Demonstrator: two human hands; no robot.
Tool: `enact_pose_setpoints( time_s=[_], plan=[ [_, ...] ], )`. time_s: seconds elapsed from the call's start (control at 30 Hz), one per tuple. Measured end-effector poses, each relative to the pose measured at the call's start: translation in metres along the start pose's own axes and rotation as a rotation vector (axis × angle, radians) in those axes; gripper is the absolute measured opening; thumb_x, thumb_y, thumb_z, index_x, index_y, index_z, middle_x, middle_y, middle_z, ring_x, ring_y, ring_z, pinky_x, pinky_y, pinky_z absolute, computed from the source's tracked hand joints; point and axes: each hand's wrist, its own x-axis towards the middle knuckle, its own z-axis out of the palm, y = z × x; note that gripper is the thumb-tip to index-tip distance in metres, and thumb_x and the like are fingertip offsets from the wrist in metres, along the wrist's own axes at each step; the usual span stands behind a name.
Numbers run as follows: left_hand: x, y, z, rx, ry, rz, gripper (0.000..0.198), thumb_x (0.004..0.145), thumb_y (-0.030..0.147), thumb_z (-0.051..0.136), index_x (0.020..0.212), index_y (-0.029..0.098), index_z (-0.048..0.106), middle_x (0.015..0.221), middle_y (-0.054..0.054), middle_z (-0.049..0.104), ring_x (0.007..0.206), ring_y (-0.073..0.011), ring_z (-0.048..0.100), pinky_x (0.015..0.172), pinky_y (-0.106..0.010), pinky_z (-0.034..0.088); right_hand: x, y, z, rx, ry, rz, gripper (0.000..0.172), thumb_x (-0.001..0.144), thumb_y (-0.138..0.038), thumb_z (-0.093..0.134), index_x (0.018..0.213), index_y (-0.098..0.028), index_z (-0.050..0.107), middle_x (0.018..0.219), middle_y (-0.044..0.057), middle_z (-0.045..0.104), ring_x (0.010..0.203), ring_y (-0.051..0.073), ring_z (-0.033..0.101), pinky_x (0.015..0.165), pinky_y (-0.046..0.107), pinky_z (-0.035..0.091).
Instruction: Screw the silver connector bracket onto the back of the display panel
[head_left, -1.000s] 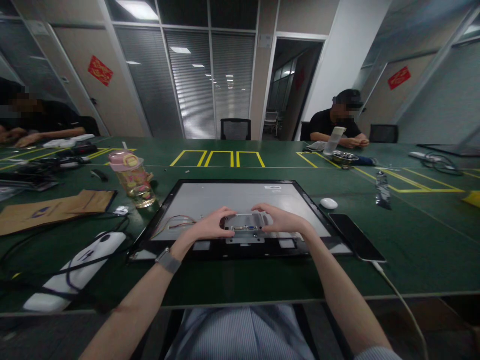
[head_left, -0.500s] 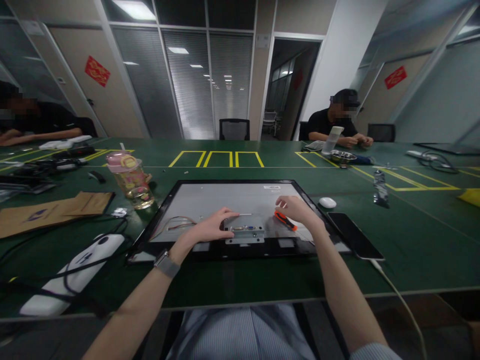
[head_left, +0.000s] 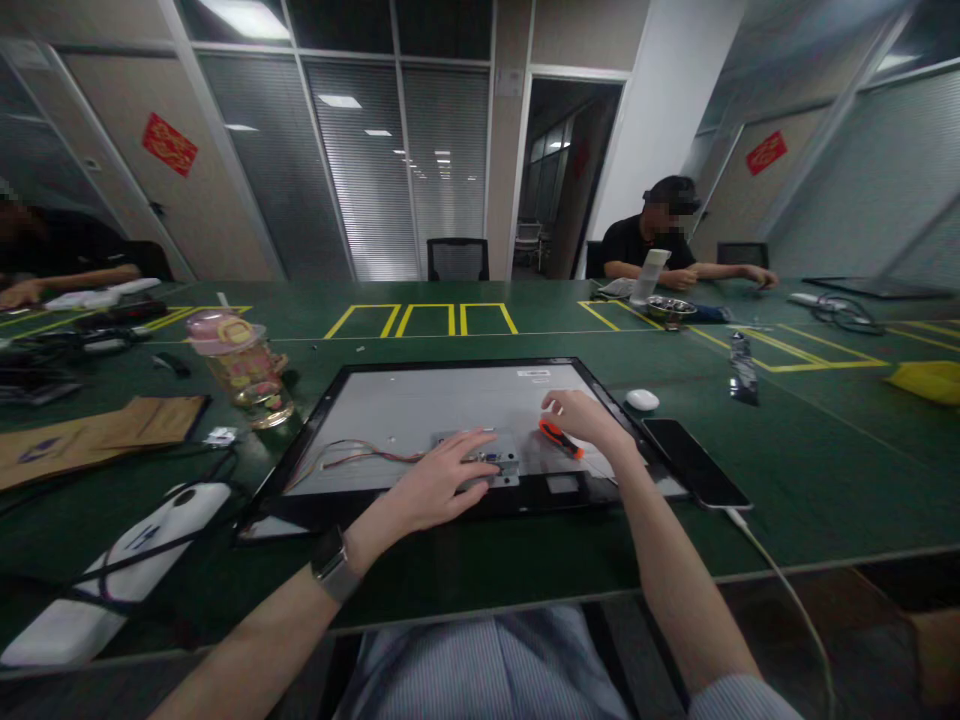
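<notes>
A flat monitor panel (head_left: 420,400) lies back side up on the green table (head_left: 525,560), black frame around a grey metal back. My left hand (head_left: 442,482) lies flat, fingers spread, on a small metal connector bracket (head_left: 504,462) near the panel's front edge. Thin coloured wires (head_left: 352,455) run from the bracket to the left. My right hand (head_left: 581,415) hovers over an orange-handled screwdriver (head_left: 559,437) lying on the panel, fingers curled and touching or nearly touching it; I cannot tell if they grip it.
A black phone (head_left: 690,460) with a cable lies right of the panel, a white mouse (head_left: 643,399) behind it. A pink-lidded bottle (head_left: 240,365), brown paper envelopes (head_left: 90,430) and a white device (head_left: 112,565) with cables sit left. Other people sit at far left and far right (head_left: 660,245).
My right hand left the bracket and moved right to the orange screwdriver. My left hand slid flat onto the bracket. The view shifted a little to the right.
</notes>
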Motion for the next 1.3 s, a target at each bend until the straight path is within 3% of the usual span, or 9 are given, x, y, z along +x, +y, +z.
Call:
enact_pose_setpoints(
  time_s=[0.13, 0.37, 0.83, 1.13, 1.3],
  plan=[
    [0.001, 0.001, 0.004, 0.07, -0.008, 0.049, 0.031, 0.092, 0.027, 0.045, 0.119, 0.024, 0.061, 0.146, -0.005, 0.039, 0.138, -0.026, 0.031, 0.114, -0.051, 0.025, -0.001, -0.001, -0.001, -0.043, -0.055, 0.032, 0.022, 0.078, -0.02, 0.053, 0.092, -0.016, 0.069, 0.092, 0.01, 0.071, 0.084, 0.019, 0.064, 0.067, 0.025, 0.042],
    [0.002, 0.004, 0.007, 0.108, -0.026, 0.032, 0.033, 0.091, 0.028, 0.046, 0.121, 0.025, 0.059, 0.146, -0.006, 0.04, 0.137, -0.0267, 0.033, 0.113, -0.054, 0.024, -0.003, -0.002, -0.004, -0.069, -0.158, 0.137, 0.022, 0.079, -0.024, 0.056, 0.091, -0.014, 0.072, 0.085, 0.011, 0.072, 0.064, 0.017, 0.065, 0.056, 0.024, 0.04],
    [0.005, 0.0, 0.006, 0.07, -0.013, -0.023, 0.031, 0.093, 0.03, 0.045, 0.119, 0.03, 0.062, 0.145, -0.003, 0.042, 0.134, -0.0245, 0.036, 0.11, -0.05, 0.028, -0.006, -0.005, -0.008, -0.065, -0.258, 0.138, 0.022, 0.066, -0.028, 0.072, 0.082, -0.015, 0.075, 0.074, 0.009, 0.072, 0.068, 0.02, 0.066, 0.051, 0.023, 0.04],
    [0.006, -0.001, 0.006, 0.022, -0.006, -0.053, 0.031, 0.095, 0.032, 0.041, 0.116, 0.03, 0.063, 0.144, -0.003, 0.042, 0.132, -0.0244, 0.038, 0.109, -0.049, 0.029, -0.011, -0.012, -0.012, -0.135, -0.298, 0.19, 0.026, 0.061, -0.026, 0.076, 0.084, -0.014, 0.074, 0.08, 0.009, 0.073, 0.075, 0.021, 0.067, 0.054, 0.024, 0.041],
    [0.007, 0.001, 0.002, -0.086, 0.091, -0.103, 0.031, 0.094, 0.031, 0.042, 0.119, 0.027, 0.06, 0.141, -0.005, 0.046, 0.125, -0.0239, 0.046, 0.104, -0.045, 0.037, -0.011, -0.014, -0.014, -0.186, -0.273, 0.181, 0.018, 0.063, -0.021, 0.072, 0.079, -0.013, 0.073, 0.082, 0.012, 0.072, 0.074, 0.023, 0.066, 0.054, 0.025, 0.039]
  ],
)
